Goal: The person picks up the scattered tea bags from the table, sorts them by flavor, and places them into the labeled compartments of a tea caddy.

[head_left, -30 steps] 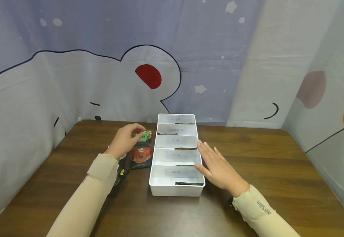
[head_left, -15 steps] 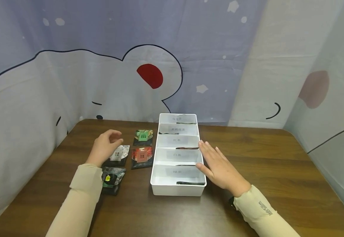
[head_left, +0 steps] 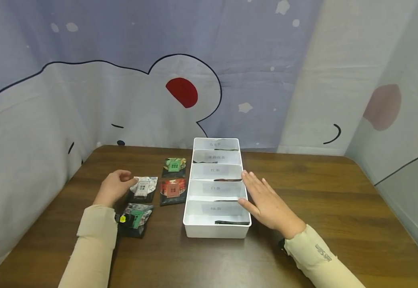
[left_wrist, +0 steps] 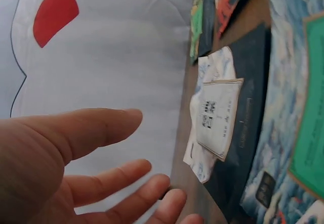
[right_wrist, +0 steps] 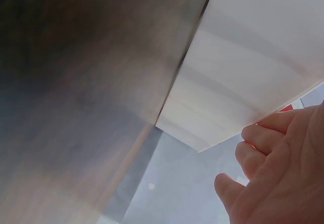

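Note:
My left hand (head_left: 114, 188) is at the left edge of a black tea packet with a white label (head_left: 144, 189). In the left wrist view, its thumb and fingers are apart with nothing between them, and the white-label packet (left_wrist: 223, 118) lies beyond. Fingers of my right hand (head_left: 268, 204) rest straight along the right rim of a white divided box (head_left: 215, 231). The right wrist view has the fingertips by the rim of the box (right_wrist: 238, 57). Inside the labelled compartments, thin dark packet edges (head_left: 232, 222) show on several levels.
Other tea packets lie left of the box: a green-label one (head_left: 174, 167) at the back, a red one (head_left: 173, 191) before it, and a blue-green patterned one (head_left: 137, 220) near my left wrist. A patterned curtain (head_left: 151, 108) hangs behind the wooden table (head_left: 302, 172).
My left hand has moved left and nearer, from over the green-label packet to beside the white-label one. The packets on the table are more exposed. My right hand stays at the box.

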`<control>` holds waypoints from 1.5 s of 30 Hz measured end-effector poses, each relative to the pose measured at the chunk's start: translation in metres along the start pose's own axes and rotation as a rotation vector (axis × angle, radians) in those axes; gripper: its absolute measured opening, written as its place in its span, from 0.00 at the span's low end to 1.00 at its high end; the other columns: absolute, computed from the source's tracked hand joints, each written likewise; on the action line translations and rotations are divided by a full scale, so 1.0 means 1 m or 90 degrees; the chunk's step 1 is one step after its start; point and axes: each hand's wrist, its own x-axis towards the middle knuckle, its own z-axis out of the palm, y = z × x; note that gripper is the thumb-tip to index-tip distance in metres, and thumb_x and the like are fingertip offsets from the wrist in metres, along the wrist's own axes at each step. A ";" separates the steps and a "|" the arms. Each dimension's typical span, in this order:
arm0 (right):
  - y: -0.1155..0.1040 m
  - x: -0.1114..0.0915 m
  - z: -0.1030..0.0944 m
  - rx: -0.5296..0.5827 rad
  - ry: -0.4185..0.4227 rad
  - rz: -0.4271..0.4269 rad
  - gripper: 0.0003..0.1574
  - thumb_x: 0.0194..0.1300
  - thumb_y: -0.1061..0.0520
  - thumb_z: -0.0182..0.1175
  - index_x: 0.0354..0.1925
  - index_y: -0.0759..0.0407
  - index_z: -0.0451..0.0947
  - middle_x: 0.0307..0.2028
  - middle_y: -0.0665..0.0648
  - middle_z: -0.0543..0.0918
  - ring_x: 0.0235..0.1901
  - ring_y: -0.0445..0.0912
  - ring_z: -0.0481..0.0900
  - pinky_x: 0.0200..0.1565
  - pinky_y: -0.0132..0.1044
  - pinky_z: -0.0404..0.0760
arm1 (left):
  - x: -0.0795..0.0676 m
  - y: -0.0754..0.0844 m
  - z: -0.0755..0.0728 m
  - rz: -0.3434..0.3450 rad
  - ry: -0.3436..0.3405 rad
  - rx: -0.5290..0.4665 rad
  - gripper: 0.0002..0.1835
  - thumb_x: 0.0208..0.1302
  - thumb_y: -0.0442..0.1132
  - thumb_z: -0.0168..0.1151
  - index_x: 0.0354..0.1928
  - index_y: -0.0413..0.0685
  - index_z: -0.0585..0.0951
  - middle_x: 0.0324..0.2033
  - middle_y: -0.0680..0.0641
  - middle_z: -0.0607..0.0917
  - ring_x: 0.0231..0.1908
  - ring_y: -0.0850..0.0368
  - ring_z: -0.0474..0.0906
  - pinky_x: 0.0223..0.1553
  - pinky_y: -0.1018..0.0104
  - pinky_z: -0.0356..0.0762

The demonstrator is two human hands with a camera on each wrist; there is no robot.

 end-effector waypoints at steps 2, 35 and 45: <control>0.000 0.000 0.000 0.001 -0.001 0.001 0.47 0.79 0.38 0.48 0.80 0.64 0.47 0.79 0.59 0.52 0.79 0.54 0.46 0.76 0.58 0.48 | 0.001 -0.001 0.001 -0.010 -0.015 0.014 0.32 0.74 0.45 0.57 0.68 0.25 0.65 0.63 0.23 0.70 0.63 0.26 0.67 0.63 0.34 0.68; -0.001 0.000 0.000 0.010 -0.002 0.004 0.47 0.79 0.38 0.47 0.80 0.64 0.47 0.79 0.59 0.51 0.79 0.54 0.46 0.76 0.57 0.47 | 0.009 -0.008 0.012 -0.043 -0.018 0.009 0.26 0.72 0.39 0.56 0.62 0.22 0.71 0.58 0.24 0.75 0.56 0.33 0.73 0.59 0.38 0.72; 0.000 0.000 0.000 0.007 -0.001 -0.003 0.47 0.79 0.38 0.47 0.79 0.65 0.47 0.79 0.59 0.52 0.79 0.54 0.47 0.76 0.57 0.47 | 0.012 -0.012 0.010 -0.028 -0.015 -0.103 0.24 0.78 0.41 0.49 0.65 0.28 0.71 0.63 0.26 0.72 0.60 0.33 0.71 0.59 0.40 0.74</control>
